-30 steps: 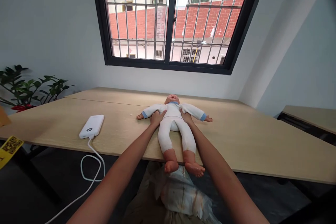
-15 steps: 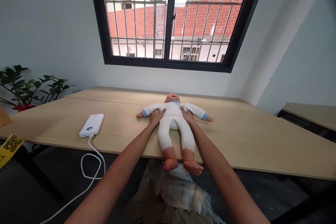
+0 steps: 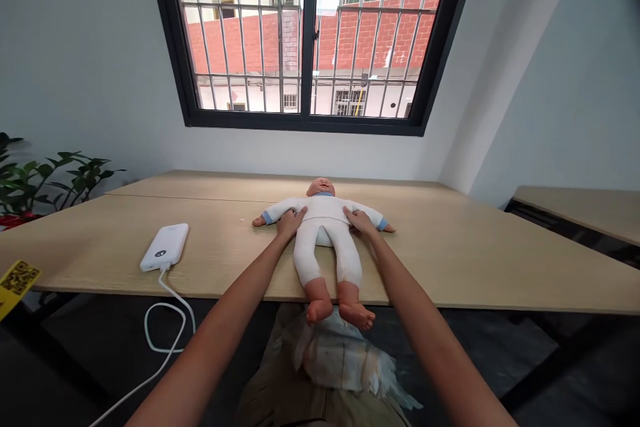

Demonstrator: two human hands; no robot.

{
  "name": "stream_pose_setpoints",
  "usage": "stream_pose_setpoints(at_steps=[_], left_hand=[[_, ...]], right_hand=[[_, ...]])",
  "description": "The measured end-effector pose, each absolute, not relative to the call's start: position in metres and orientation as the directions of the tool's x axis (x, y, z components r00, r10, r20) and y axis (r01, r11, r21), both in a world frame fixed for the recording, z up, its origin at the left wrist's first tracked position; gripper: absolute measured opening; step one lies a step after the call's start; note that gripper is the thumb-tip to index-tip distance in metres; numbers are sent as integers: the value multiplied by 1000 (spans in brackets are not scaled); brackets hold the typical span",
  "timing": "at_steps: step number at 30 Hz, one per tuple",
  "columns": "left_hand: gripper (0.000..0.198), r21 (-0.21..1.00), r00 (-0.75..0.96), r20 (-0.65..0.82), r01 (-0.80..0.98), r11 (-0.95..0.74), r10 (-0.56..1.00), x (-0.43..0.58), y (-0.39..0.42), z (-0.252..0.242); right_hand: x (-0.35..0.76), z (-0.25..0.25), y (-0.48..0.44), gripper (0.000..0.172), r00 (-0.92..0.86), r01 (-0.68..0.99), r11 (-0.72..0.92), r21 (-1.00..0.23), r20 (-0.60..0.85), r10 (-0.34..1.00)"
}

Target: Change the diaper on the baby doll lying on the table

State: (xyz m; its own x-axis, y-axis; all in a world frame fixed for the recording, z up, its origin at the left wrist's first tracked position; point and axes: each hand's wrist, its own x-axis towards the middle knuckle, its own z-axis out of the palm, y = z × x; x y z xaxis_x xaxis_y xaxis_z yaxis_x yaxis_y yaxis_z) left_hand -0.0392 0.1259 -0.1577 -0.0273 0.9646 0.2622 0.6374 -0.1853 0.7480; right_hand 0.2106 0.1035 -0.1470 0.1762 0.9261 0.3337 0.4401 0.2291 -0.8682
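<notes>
A baby doll (image 3: 324,209) in a white outfit with blue collar and cuffs lies on its back on the table. Its arms are spread, and its bare feet stick out past the near edge. My left hand (image 3: 291,223) grips one side of the doll's waist, thumb on the cloth and fingers curled low beside it. At the opposite side my right hand (image 3: 360,221) holds on likewise, its thumb tip against the torso. The doll's body and my hands partly hide the fingertips.
The wooden table (image 3: 465,247) spans the view below a barred window (image 3: 305,121). A white power bank (image 3: 165,247) with a white cable (image 3: 187,310) lies to the left. Further left are a potted plant (image 3: 55,180) and a yellow QR tag (image 3: 19,280). Another table (image 3: 580,210) stands at right.
The whole view has shifted, so most things sit a little further left. My right hand has moved slightly outward relative to the doll; my left hand keeps its place at the waist.
</notes>
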Motion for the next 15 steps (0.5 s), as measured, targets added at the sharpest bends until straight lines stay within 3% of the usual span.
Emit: stream_pose_setpoints(at_steps=[5, 8, 11, 15], left_hand=[[43, 805, 20, 340, 511, -302, 940, -55, 127, -160], [35, 839, 100, 382, 379, -391, 919, -67, 126, -159], [28, 870, 251, 370, 245, -429, 894, -76, 124, -157], [34, 903, 405, 322, 141, -407, 855, -82, 125, -157]], right_hand=[[236, -157, 91, 29, 185, 468, 143, -872, 255, 949], [241, -158, 83, 20, 139, 433, 217, -875, 303, 943], [238, -160, 80, 30, 71, 384, 315, -868, 368, 927], [232, -166, 81, 34, 35, 364, 360, -859, 399, 916]])
